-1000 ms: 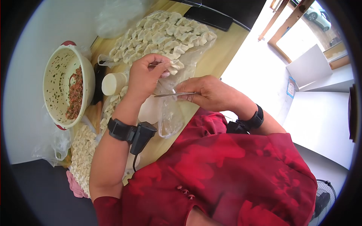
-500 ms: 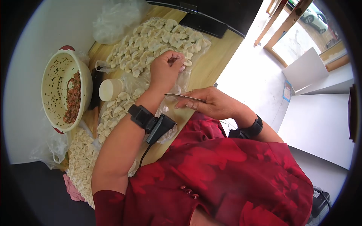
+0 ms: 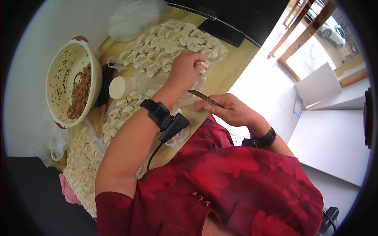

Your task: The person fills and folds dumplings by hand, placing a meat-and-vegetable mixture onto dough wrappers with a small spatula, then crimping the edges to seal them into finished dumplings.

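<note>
My left hand (image 3: pixel 186 71) is closed over the near right edge of a spread of dumplings (image 3: pixel 161 45), its fingertips pinching one dumpling (image 3: pixel 204 66). That spread lies on clear plastic on a wooden table. My right hand (image 3: pixel 232 109) grips a flat metal spreader (image 3: pixel 204 96) with a rounded tip, pointing left beneath my left wrist. Flour whitens the right fingers. More dumplings (image 3: pixel 120 118) lie beside my left forearm. A cream bowl (image 3: pixel 50 88) to the left contains reddish minced filling with green bits (image 3: pixel 80 92).
A white round tub (image 3: pixel 122 87) stands between the bowl and my left forearm. Another mass of dumplings (image 3: pixel 82 161) lies at lower left. A clear plastic bag (image 3: pixel 134 19) and a dark flat object (image 3: pixel 221 32) are at the back. A black strap device (image 3: pixel 157 114) sits on my left wrist.
My left hand has shifted right and turned, showing the dumpling at its fingertips more clearly. The spreader in my right hand has tilted, its flat face now more visible. The whole view has shifted slightly.
</note>
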`<state>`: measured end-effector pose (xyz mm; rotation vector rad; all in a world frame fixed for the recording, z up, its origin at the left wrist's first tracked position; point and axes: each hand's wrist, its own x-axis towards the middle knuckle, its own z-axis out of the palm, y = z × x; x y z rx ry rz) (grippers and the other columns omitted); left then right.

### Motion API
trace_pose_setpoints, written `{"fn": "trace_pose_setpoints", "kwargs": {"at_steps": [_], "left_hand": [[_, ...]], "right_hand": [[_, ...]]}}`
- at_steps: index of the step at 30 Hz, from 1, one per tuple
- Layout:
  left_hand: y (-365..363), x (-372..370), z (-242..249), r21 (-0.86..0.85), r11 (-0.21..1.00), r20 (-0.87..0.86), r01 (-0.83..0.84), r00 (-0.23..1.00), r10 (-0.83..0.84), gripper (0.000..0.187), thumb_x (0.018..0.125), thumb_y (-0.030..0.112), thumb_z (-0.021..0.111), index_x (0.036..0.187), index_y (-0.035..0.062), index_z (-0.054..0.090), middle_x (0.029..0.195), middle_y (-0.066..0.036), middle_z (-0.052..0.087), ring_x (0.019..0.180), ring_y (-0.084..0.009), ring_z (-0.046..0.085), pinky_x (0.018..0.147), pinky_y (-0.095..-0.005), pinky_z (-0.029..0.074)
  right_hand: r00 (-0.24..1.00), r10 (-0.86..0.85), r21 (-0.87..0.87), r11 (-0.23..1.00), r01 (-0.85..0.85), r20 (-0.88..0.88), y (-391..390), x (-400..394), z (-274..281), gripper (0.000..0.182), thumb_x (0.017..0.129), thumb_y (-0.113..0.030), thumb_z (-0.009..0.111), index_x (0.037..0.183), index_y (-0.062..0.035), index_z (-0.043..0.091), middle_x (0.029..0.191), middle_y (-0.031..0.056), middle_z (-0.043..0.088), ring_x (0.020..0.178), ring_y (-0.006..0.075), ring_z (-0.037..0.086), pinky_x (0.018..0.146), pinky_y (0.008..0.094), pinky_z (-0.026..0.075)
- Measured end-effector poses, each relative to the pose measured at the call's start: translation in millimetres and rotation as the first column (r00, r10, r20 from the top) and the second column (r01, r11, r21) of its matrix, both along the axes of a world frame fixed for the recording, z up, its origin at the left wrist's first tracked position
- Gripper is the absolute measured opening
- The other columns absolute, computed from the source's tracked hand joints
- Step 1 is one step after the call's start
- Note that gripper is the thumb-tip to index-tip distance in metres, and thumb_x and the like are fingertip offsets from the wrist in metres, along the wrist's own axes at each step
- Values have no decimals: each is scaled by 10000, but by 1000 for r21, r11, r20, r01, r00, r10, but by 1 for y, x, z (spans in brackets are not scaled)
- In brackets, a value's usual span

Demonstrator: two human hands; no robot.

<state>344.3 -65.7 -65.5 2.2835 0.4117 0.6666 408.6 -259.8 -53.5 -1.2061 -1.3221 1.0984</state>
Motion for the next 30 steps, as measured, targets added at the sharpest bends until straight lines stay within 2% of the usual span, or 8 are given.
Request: {"fn": "trace_pose_setpoints", "kwargs": {"at_steps": [5, 7, 11, 16, 17, 23, 26, 30], "left_hand": [[2, -10, 3, 193, 980, 209, -51, 978, 10, 236, 714, 36, 636, 945, 45, 685, 847, -174, 611, 827, -359, 595, 756, -415, 489], [9, -43, 38, 221, 971, 203, -95, 978, 49, 236, 736, 54, 648, 968, 38, 685, 852, -171, 626, 811, -327, 613, 742, -384, 506], [33, -116, 56, -244, 970, 98, 2, 995, 23, 203, 848, 61, 641, 1041, 9, 676, 938, -54, 678, 767, -111, 622, 682, -256, 516], [23, -226, 92, -249, 918, -273, -310, 931, 241, 163, 904, 149, 634, 984, 10, 663, 876, 0, 651, 764, -64, 593, 692, -224, 492], [20, -244, 87, -262, 916, -272, -303, 934, 230, 163, 904, 149, 634, 984, 10, 663, 876, 0, 651, 764, -64, 593, 692, -224, 492], [-7, -294, 78, -383, 868, -271, -317, 937, 222, 138, 897, 130, 643, 958, 9, 669, 860, 0, 656, 743, -58, 560, 681, -212, 455], [-12, -316, 72, -448, 844, -178, -294, 955, 239, 135, 898, 119, 637, 971, 11, 671, 866, -4, 658, 765, -56, 562, 699, -212, 454], [-13, -337, 67, -493, 809, -134, -321, 946, 294, 143, 894, 105, 633, 987, 5, 673, 865, -6, 662, 778, -57, 565, 713, -214, 455]], "right_hand": [[990, -65, -26, 997, 69, 124, 4, 3, 9, 258, 980, -170, 508, 1103, 6, 652, 1052, 86, 683, 979, 153, 608, 897, 315, 465], [998, -66, -143, 987, 68, 21, 4, 3, 30, 308, 986, -215, 499, 1102, 30, 644, 1056, 95, 677, 1008, 145, 592, 910, 294, 445], [990, -69, -149, 985, 88, 127, 20, -2, 55, 347, 992, -269, 490, 1005, 28, 669, 972, 61, 676, 923, 123, 588, 850, 271, 445], [957, 23, -180, 983, 31, 290, 43, -32, 59, 143, 903, -144, 633, 923, -10, 678, 853, 27, 665, 825, 98, 592, 744, 253, 465], [993, 45, -44, 998, -40, 114, 48, -45, 48, 107, 849, -86, 683, 912, -1, 666, 795, -24, 631, 646, 34, 475, 568, 207, 381], [879, 96, 5, 994, -111, 467, 88, -96, 30, 246, 746, -134, 775, 910, -18, 633, 806, 39, 629, 681, 116, 555, 647, 285, 451], [705, -45, 187, 974, -125, 708, 98, -117, 20, 373, 653, -145, 798, 882, -17, 533, 842, 124, 568, 760, 279, 569, 678, 369, 476], [677, -65, 187, 976, -108, 733, 97, -115, 20, 306, 679, -133, 780, 862, -14, 567, 800, 104, 577, 748, 240, 583, 692, 332, 478]]}}
